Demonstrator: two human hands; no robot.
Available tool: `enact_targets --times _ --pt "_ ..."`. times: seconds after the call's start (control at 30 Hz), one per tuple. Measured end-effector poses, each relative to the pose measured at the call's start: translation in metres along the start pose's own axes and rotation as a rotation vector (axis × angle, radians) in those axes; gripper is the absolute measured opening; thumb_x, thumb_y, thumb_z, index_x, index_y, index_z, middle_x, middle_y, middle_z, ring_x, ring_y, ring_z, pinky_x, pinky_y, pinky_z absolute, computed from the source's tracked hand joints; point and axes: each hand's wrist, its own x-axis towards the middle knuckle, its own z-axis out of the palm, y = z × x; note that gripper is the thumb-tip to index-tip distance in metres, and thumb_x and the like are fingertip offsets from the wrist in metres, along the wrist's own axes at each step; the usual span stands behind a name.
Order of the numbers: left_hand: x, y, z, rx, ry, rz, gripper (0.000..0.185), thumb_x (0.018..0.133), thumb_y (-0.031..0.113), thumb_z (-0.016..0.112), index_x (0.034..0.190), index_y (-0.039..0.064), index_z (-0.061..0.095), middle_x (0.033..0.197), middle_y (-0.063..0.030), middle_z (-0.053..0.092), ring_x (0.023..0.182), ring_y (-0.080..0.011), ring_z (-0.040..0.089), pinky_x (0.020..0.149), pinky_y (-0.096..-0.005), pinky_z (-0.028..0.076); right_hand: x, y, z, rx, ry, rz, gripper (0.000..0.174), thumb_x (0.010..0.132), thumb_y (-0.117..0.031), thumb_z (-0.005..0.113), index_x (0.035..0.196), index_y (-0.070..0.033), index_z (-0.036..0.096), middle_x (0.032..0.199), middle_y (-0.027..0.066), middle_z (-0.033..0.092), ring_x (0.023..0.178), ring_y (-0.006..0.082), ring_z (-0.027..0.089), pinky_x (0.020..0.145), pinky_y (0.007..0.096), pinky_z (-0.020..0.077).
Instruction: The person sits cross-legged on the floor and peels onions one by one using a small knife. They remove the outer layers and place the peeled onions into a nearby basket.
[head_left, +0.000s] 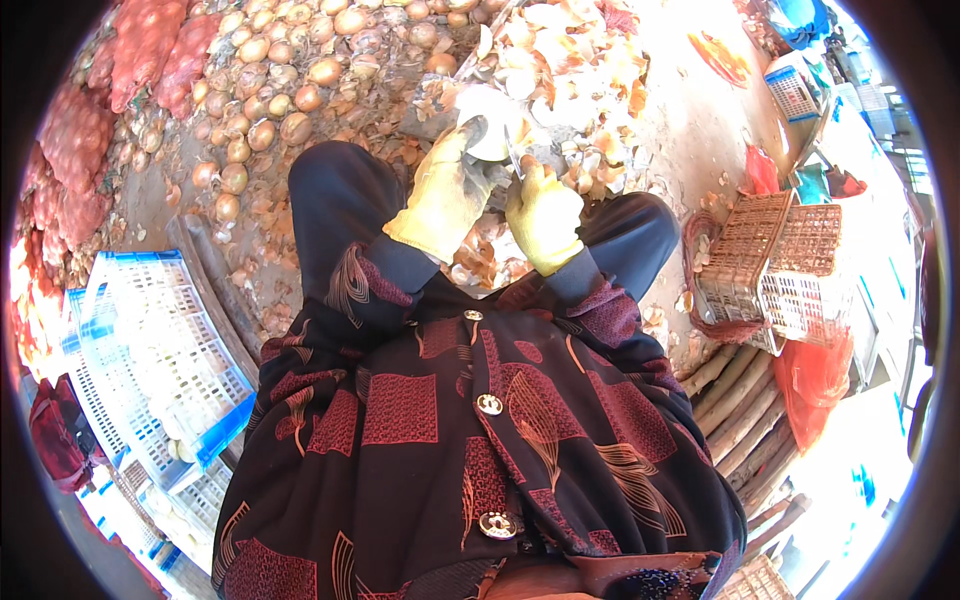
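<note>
My left hand (444, 196), in a yellow work glove, grips a pale onion (490, 141) in front of my knees. Strong light washes out the onion's upper side. A knife (514, 156) is held in my right hand (543, 216), gloved in the same yellow. Its thin blade points up and lies against or close beside the onion's right side; glare hides whether it touches. Onion skins (487, 251) lie below the hands, between my legs. A larger heap of loose skins (574, 67) rises just beyond them.
Many unpeeled onions (296, 129) cover the ground ahead left, near red mesh sacks of onions (146, 52). At my left stands a blue-and-white plastic crate (225, 360) with pale onions inside. Brown baskets (750, 232) and wooden poles (742, 420) are on my right.
</note>
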Motion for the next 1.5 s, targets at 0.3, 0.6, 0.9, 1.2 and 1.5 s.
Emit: enact_targets --times 0.3,0.6,0.9,1.2,1.5 --pt "-0.019 0.007 0.016 0.327 0.070 0.066 0.024 0.090 0.021 0.055 0.105 0.003 0.059 0.092 -0.0051 0.065 0.079 -0.0157 0.060 0.064 -0.0282 0.046 0.002 0.001 -0.011 0.011 -0.028 0.004 0.028 0.075 -0.006 0.058 0.103 0.000 0.056 0.075 0.0174 0.060 0.058 0.0330 0.061 0.052 0.0408 0.0490" --pt "-0.027 0.006 0.005 0.143 0.024 -0.022 0.027 0.089 0.020 0.056 0.107 0.000 0.055 0.089 -0.0113 0.063 0.072 -0.0202 0.061 0.060 -0.0300 0.048 -0.002 0.007 -0.013 0.037 0.002 -0.082 0.029 0.071 -0.006 0.061 0.099 0.001 0.056 0.075 0.0186 0.059 0.059 0.0335 0.061 0.053 0.0413 0.0497" --pt "-0.027 -0.005 0.001 0.173 0.009 -0.096 0.032 0.083 0.012 0.062 0.111 -0.002 0.054 0.100 -0.0083 0.062 0.085 -0.0180 0.061 0.073 -0.0304 0.049 0.001 0.024 -0.003 0.023 0.019 -0.101 0.041 0.073 -0.014 0.064 0.111 -0.002 0.056 0.073 0.0149 0.059 0.057 0.0291 0.060 0.052 0.0378 0.0484" --pt "-0.019 0.000 -0.015 0.164 -0.208 -0.292 0.035 0.086 0.018 0.058 0.116 0.000 0.054 0.108 -0.0096 0.063 0.095 -0.0188 0.063 0.074 -0.0325 0.054 0.010 0.061 -0.003 0.195 -0.062 -0.199 0.037 0.073 -0.002 0.062 0.108 -0.011 0.061 0.087 0.0156 0.065 0.068 0.0324 0.064 0.060 0.0369 0.0509" --pt "-0.014 0.013 -0.009 0.467 -0.152 -0.109 0.039 0.087 0.021 0.059 0.120 0.001 0.054 0.103 -0.0063 0.065 0.084 -0.0141 0.063 0.062 -0.0259 0.050 0.015 0.060 -0.004 0.973 -0.374 0.521 0.020 0.082 -0.007 0.055 0.097 0.003 0.064 0.063 0.0082 0.060 0.049 0.0155 0.054 0.045 0.0260 0.0406"
